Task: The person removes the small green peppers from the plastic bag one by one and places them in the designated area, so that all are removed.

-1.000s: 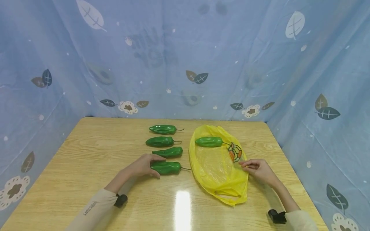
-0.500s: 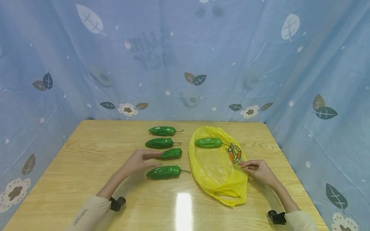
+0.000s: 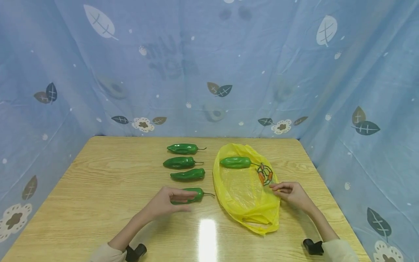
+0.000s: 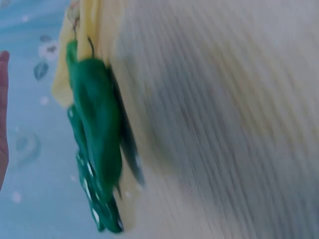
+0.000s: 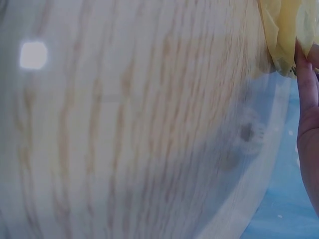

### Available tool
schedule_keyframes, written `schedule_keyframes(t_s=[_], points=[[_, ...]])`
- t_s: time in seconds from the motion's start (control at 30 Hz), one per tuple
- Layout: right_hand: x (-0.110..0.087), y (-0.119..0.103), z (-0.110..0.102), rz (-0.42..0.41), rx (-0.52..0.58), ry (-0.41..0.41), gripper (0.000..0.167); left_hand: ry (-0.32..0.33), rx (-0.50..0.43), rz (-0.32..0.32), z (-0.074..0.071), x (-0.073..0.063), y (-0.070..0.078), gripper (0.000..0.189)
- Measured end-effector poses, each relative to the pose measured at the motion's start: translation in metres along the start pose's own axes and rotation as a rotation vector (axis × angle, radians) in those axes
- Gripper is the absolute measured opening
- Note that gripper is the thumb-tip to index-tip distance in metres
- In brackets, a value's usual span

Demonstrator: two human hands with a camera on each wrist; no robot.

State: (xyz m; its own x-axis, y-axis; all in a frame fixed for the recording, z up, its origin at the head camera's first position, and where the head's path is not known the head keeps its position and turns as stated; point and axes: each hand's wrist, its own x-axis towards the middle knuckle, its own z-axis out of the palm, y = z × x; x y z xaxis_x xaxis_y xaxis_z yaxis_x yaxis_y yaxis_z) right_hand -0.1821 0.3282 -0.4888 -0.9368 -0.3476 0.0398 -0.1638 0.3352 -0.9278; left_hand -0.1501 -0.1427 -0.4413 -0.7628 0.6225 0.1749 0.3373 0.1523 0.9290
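Note:
Fingers straight and thumb apart, my left hand (image 3: 168,201) hovers over the nearest green pepper (image 3: 198,194) in the head view, hiding much of its left part. In the left wrist view that pepper (image 4: 98,114) lies whole in front of the others, with only a sliver of the hand (image 4: 2,119) at the left edge. My right hand (image 3: 292,194) pinches the right rim of a yellow plastic bag (image 3: 242,198). The right wrist view shows the fingers (image 5: 306,82) at the bag's edge (image 5: 279,35). Another green pepper (image 3: 235,162) lies on the bag, stem to the right.
Behind the nearest pepper, a green pepper without a visible stem (image 3: 188,174) and two stemmed ones (image 3: 179,162) (image 3: 183,148) lie in a column on the wooden table (image 3: 108,174). A blue patterned curtain (image 3: 183,72) encloses the back and sides.
My left hand was around the nearest pepper, moved back to the left tip of the stemless one, then came forward and right over the nearest again. The right hand holds still on the bag.

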Motion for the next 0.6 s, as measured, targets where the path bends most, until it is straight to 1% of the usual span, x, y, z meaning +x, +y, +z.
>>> schedule_keyframes(t_s=[0.1,0.2,0.37,0.47,0.6], points=[[0.000,-0.001,0.000,-0.010,-0.004,0.000,0.019,-0.037,-0.043,0.020,0.013,0.000,0.006,0.041],[0.000,-0.001,0.000,-0.024,-0.005,-0.002,0.019,-0.072,-0.064,0.078,0.025,0.002,0.011,0.041],[-0.001,-0.002,0.001,-0.036,-0.009,-0.008,0.019,-0.112,-0.093,0.128,0.046,0.004,0.013,0.039],[-0.001,-0.001,0.001,-0.022,-0.014,0.001,0.019,-0.115,-0.066,0.130,0.055,0.013,0.015,0.035],[0.000,-0.001,0.001,-0.005,-0.025,0.009,0.019,-0.110,-0.042,0.142,0.062,0.034,0.015,0.030]])
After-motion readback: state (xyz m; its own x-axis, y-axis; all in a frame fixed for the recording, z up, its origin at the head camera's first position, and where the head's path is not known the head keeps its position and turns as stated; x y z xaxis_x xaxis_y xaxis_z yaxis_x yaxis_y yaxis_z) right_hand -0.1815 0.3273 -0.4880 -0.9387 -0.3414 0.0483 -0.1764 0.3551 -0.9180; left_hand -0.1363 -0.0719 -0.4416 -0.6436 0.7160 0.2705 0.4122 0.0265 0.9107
